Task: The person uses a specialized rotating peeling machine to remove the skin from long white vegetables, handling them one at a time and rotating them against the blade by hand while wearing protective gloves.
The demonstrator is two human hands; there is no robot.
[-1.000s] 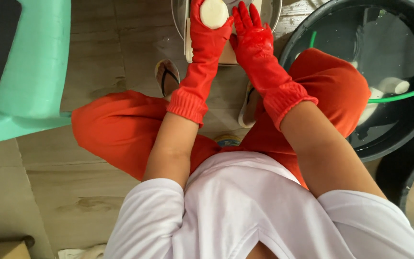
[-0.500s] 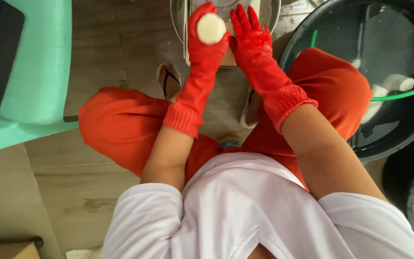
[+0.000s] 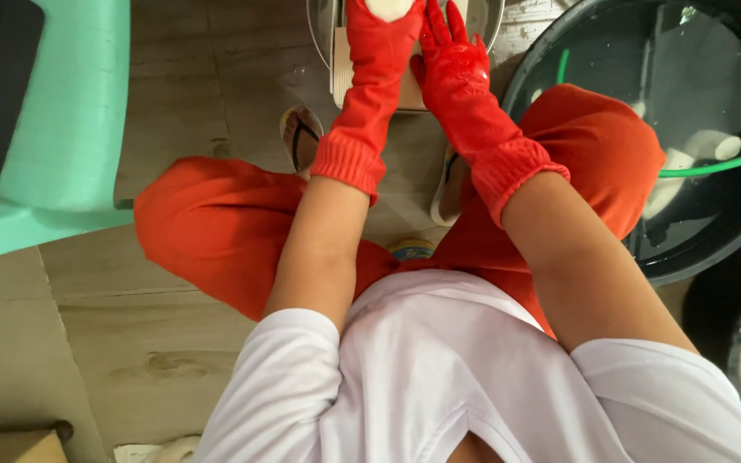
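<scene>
From my feed both hands are in red rubber gloves up at the top edge. The left hand (image 3: 379, 34) is wrapped round a pale round object (image 3: 388, 7), mostly cut off by the frame. The right hand (image 3: 449, 53) sits just beside it, fingers spread, holding nothing, over a metal basin (image 3: 321, 34), with a black tub (image 3: 696, 249) of water to the right.

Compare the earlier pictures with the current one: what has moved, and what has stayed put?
The left hand, holding the pale round object, has moved up to the frame's top edge, so the object is now half cut off. The right hand stays flat beside it; the black tub is unmoved.
</scene>
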